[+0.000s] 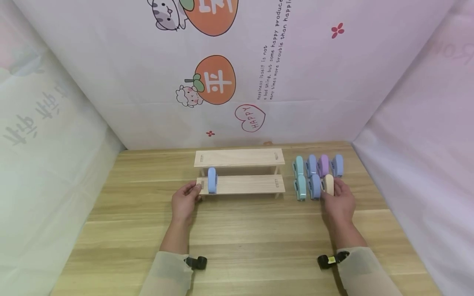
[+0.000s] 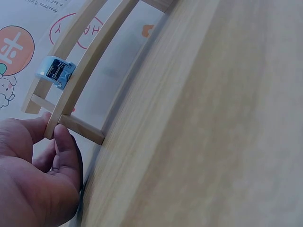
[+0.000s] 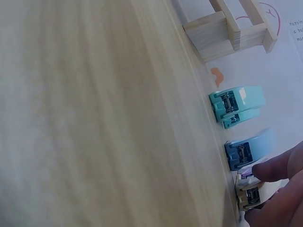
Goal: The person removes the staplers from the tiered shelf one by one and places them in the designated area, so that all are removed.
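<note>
A two-tier light wooden rack (image 1: 244, 184) stands at the middle back of the table. My left hand (image 1: 185, 201) pinches the left end of its front board, thumb on top and fingers below. Near that end, a blue plastic clip-like piece with a dark spring mechanism (image 2: 55, 72) lies across the front board. To the right of the rack, my right hand (image 1: 339, 201) holds a cream clip-like piece (image 1: 328, 184) of the same form between thumb and fingers. The cream piece's far side is partly hidden by the fingers in the right wrist view.
Beside the cream piece are teal pieces (image 1: 300, 188), blue pieces (image 1: 314, 187) and a purple piece (image 1: 323, 165), arranged in two rows. Behind the rack's rear board (image 1: 238, 158) rises a printed white cloth (image 1: 296, 82). More cloth hangs at both sides of the wooden table (image 1: 237, 238).
</note>
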`<state>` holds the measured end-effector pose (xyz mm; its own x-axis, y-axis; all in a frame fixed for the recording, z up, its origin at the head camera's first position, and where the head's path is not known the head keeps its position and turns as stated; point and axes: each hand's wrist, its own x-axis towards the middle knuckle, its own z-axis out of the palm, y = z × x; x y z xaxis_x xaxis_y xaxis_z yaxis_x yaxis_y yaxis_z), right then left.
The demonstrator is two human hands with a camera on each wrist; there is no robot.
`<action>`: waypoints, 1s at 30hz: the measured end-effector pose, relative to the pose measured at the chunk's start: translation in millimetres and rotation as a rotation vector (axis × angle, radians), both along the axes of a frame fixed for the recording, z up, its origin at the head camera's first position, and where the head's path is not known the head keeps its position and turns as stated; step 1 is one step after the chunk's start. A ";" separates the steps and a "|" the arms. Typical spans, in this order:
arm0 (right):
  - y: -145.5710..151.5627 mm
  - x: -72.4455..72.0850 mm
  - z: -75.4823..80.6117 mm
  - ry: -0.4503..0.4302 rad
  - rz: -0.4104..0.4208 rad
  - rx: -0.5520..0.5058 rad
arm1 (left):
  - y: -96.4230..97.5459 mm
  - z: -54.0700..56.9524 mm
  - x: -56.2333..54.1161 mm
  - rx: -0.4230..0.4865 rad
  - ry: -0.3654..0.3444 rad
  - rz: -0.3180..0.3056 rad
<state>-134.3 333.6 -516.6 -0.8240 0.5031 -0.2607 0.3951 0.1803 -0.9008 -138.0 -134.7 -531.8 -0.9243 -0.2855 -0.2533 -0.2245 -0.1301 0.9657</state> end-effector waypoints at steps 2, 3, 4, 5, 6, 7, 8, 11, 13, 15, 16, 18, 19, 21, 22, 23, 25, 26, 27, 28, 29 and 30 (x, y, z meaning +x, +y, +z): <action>-1.0 1.1 0.5 0.018 -0.015 -0.027 | -0.2 0.8 0.2 0.001 -0.007 -0.005; -1.7 1.3 1.1 0.030 -0.027 -0.052 | -0.4 0.9 0.3 0.001 -0.009 -0.006; -2.2 1.5 1.9 0.038 -0.040 -0.077 | -0.5 1.0 0.1 0.000 -0.011 -0.006; -2.3 1.9 2.8 0.044 -0.049 -0.091 | -0.7 1.0 0.0 0.000 -0.011 -0.007; -2.6 1.9 3.9 0.051 -0.059 -0.108 | -0.7 1.1 0.2 0.000 -0.010 -0.007; -2.9 2.1 5.5 0.054 -0.063 -0.112 | -0.7 1.2 0.2 -0.001 -0.008 -0.005; -2.9 2.3 7.5 0.054 -0.065 -0.114 | -0.7 0.9 0.1 -0.001 -0.004 -0.002; -3.6 3.9 12.9 0.052 -0.056 -0.082 | -0.2 1.3 0.2 -0.006 0.004 0.001; -4.4 4.8 16.0 0.057 -0.044 -0.047 | 0.3 2.0 0.5 -0.006 0.001 0.005; -5.4 5.3 17.8 0.079 -0.041 -0.022 | 0.4 2.2 0.8 -0.009 -0.003 0.006; -5.8 5.4 18.3 0.092 -0.042 -0.013 | 0.4 2.4 0.9 -0.010 -0.004 0.006; -6.7 5.7 19.1 0.116 -0.043 0.009 | 0.3 2.5 1.2 -0.008 -0.003 0.008; -7.2 5.7 19.2 0.131 -0.046 0.008 | 0.2 2.6 1.3 -0.007 -0.001 0.007; -8.1 5.8 19.2 0.151 -0.053 0.003 | 0.1 2.8 1.6 -0.005 0.001 0.009; -8.5 5.9 19.2 0.158 -0.055 0.006 | 0.0 2.7 1.5 -0.008 0.001 0.007; -9.1 5.9 19.1 0.166 -0.057 0.006 | 0.1 2.6 1.5 -0.009 0.002 0.006; -10.2 5.8 18.9 0.182 -0.061 -0.003 | 0.2 2.6 1.2 -0.011 0.001 0.006; -10.9 5.7 18.7 0.186 -0.062 -0.003 | 0.3 2.6 1.1 -0.013 0.000 0.006; -11.7 5.6 18.5 0.192 -0.062 -0.007 | 0.3 2.4 0.9 -0.013 0.000 0.006; -12.4 5.5 18.3 0.197 -0.062 -0.010 | 0.2 2.2 0.5 -0.014 0.000 0.004; -13.3 5.5 18.0 0.201 -0.060 -0.013 | 0.3 2.2 0.4 -0.013 0.000 0.005; -14.3 5.5 17.8 0.206 -0.055 -0.013 | 0.2 2.2 0.3 -0.012 0.000 0.005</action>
